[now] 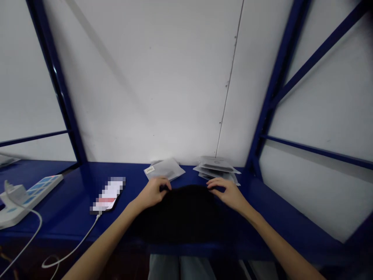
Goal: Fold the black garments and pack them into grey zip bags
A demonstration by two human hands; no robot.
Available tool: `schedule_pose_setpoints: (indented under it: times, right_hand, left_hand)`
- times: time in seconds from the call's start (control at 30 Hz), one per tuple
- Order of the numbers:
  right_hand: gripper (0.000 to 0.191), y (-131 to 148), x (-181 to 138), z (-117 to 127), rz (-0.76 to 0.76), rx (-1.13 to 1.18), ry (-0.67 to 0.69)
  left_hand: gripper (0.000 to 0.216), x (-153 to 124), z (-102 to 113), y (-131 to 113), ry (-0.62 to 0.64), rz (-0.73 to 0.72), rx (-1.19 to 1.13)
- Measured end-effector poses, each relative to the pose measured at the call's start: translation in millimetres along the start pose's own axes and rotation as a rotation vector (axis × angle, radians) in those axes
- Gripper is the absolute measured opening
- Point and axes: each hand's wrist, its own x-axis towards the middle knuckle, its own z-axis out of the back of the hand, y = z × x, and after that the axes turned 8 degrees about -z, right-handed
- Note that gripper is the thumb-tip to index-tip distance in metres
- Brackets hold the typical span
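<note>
Fingers are working at both ends of one edge in the head view: those of the left hand (pixel 155 191) are pinching the far edge of a black cloth-like item (pixel 186 216) near its left end, while those of the right hand (pixel 229 193) are sitting close together at the right end (whether they are firmly clamping it, I cannot tell). The black cloth-like item is lying on the blue table (pixel 291 221), spreading between the forearms toward the near side. It is looking soft, limp and light, so it is probably sagging or bunching easily rather than risking breakage; the two far corners are offering the surest hold, keeping that edge spread. Beyond the left hand a pale packet (pixel 170 168) is lying, beyond the right a packet stack (pixel 216 165); a phone (pixel 110 194) is resting well to the left.
</note>
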Motion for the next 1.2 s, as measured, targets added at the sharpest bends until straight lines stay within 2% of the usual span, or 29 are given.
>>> schedule_pose_setpoints:
  times: [0.13,0.23,0.3,0.37,0.43,0.47,0.53,0.63,0.73,0.83,1.0,1.1,1.2]
  right_hand:
    - [0.020,2.1,-25.2,6.7,0.060,-0.154,0.137]
    - [0.023,16.7,-37.4,16.3,0.013,-0.196,0.180]
    - [0.027,31.3,-48.1,26.1,-0.030,-0.173,0.168]
    - [0.031,45.1,-63.9,35.9,-0.061,-0.130,0.192]
    - [0.034,54.1,-83.1,42.6,-0.078,-0.107,0.267]
    - [0.036,56.2,-92.6,44.1,-0.089,-0.104,0.302]
    - [0.037,56.6,-107.4,43.5,-0.119,-0.096,0.355]
    - [0.026,53.4,-113.4,37.5,-0.167,-0.054,0.326]
    - [0.027,52.8,-102.9,32.9,-0.194,-0.025,0.253]
    - [0.032,53.1,-89.2,30.5,-0.228,-0.072,0.208]
    - [0.041,42.6,-74.5,17.4,-0.294,-0.164,0.016]
    - [0.030,38.1,-66.0,6.2,-0.356,-0.294,-0.047]
    - [0.016,44.0,-57.9,0.2,-0.460,-0.528,-0.033]
  left_hand:
    - [0.049,-21.3,0.5,-0.7,0.161,-0.136,0.072]
    - [0.061,-32.5,5.8,-8.4,0.161,-0.145,0.091]
    - [0.062,-43.5,13.6,-22.5,0.120,-0.119,0.100]
    - [0.051,-61.0,22.7,-40.5,0.096,-0.061,0.095]
    - [0.043,-83.5,30.3,-55.8,0.151,0.013,0.079]
    - [0.049,-95.1,33.0,-60.8,0.187,0.039,0.069]
    - [0.058,-115.0,35.6,-64.2,0.231,0.077,0.061]
    - [0.050,-129.3,35.4,-60.1,0.246,0.111,0.040]
    - [0.037,-124.2,36.6,-59.2,0.261,0.127,-0.001]
    - [0.018,-109.1,40.8,-64.9,0.223,0.138,-0.016]
    - [0.042,-80.4,37.4,-57.9,0.086,0.284,0.074]
    - [0.034,-67.4,23.7,-40.7,0.039,0.346,0.213]
    - [0.024,-62.1,9.3,-27.7,0.077,0.407,0.397]
